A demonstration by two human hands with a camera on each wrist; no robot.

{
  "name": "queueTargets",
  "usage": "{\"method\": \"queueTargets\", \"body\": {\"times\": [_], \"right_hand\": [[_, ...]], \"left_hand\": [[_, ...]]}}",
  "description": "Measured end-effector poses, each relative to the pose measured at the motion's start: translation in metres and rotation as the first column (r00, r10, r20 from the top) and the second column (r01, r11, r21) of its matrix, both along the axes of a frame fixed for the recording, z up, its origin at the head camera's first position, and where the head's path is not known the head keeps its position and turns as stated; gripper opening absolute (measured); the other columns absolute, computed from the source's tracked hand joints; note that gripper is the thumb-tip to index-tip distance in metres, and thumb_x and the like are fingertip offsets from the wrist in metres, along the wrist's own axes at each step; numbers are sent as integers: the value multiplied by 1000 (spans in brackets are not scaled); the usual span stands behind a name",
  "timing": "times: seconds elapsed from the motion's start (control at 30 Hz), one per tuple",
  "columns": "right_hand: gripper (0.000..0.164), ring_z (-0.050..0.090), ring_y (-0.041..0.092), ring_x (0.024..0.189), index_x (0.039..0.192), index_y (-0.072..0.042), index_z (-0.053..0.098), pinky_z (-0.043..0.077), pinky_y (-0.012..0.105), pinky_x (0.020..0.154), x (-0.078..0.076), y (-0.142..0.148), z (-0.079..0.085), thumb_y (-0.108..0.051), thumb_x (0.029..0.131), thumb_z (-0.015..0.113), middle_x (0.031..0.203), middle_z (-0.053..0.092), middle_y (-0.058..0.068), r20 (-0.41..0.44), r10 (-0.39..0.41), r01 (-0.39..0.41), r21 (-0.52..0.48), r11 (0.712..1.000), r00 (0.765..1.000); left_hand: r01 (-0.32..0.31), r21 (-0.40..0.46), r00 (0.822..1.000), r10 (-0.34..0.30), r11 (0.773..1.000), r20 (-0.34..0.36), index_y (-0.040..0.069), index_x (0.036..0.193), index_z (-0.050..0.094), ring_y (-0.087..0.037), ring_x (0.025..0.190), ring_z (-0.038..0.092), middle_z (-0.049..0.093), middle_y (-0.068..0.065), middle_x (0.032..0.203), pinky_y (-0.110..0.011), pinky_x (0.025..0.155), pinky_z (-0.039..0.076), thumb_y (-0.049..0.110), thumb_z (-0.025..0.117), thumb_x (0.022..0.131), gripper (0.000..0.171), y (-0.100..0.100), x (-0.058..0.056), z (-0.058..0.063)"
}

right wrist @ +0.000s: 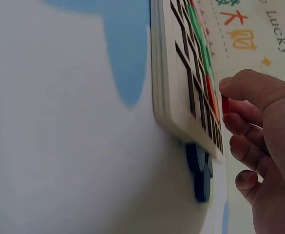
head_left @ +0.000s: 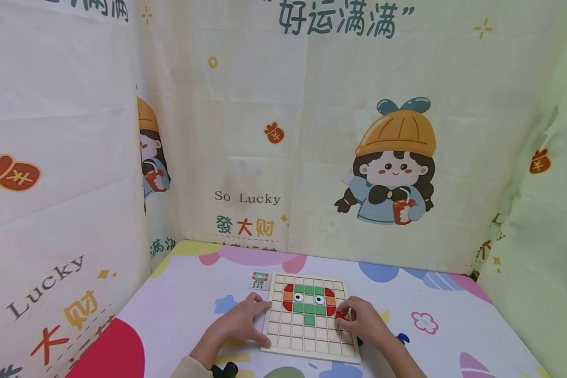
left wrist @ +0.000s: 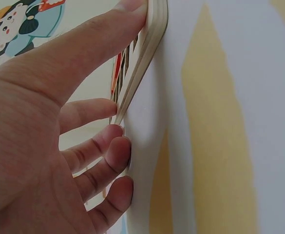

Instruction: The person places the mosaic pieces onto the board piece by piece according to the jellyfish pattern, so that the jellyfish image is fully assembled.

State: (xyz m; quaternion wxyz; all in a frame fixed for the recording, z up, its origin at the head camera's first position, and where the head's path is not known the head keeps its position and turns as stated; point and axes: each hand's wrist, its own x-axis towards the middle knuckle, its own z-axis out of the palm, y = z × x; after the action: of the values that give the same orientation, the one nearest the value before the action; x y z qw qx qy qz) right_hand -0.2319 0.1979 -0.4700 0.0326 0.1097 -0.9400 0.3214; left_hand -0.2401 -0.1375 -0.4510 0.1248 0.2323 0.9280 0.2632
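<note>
A wooden grid board [head_left: 321, 346] lies on the table, with green, red and orange pieces and two eye pieces [head_left: 319, 300] set in its upper half. My left hand [head_left: 238, 321] rests along its left edge, thumb at the near corner and index finger farther up; in the left wrist view the other fingers [left wrist: 117, 153] are loosely bent beside the edge. Between thumb and index finger my right hand [head_left: 363, 319] pinches a small red piece [right wrist: 225, 104], just over the board's right side. Its other fingers curl loosely below.
A small pattern card [head_left: 259, 279] lies against the board's upper left. Dark blue pieces [right wrist: 199, 170] sit beside the board's right edge, partly behind the right hand in the head view. Printed cloth walls [head_left: 245, 157] enclose the colourfully patterned table [head_left: 179, 304].
</note>
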Motion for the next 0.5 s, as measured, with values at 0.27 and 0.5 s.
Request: {"method": "queueTargets", "body": {"times": [0.27,0.5], "right_hand": [[15,42,4,62,88,-17,70,37,21,56,-4,-16,-3,-23,78,79,78,53,-6,-8,79,-79,-19,997,997],[14,45,3,68,87,-16,71,40,19,59,-3,-27,-6,-23,78,79,81,54,-7,-25,121,-121,-22,992,992]], "left_hand": [[-11,2,1000,11,1000,16,15,141,50,-20,101,48,45,-3,122,-44,91,45,48,87,64,92,1,-1,0],[-17,-7,1000,17,1000,23,16,141,50,-20,102,49,45,-3,123,-45,93,45,49,86,63,92,0,-2,-1]]}}
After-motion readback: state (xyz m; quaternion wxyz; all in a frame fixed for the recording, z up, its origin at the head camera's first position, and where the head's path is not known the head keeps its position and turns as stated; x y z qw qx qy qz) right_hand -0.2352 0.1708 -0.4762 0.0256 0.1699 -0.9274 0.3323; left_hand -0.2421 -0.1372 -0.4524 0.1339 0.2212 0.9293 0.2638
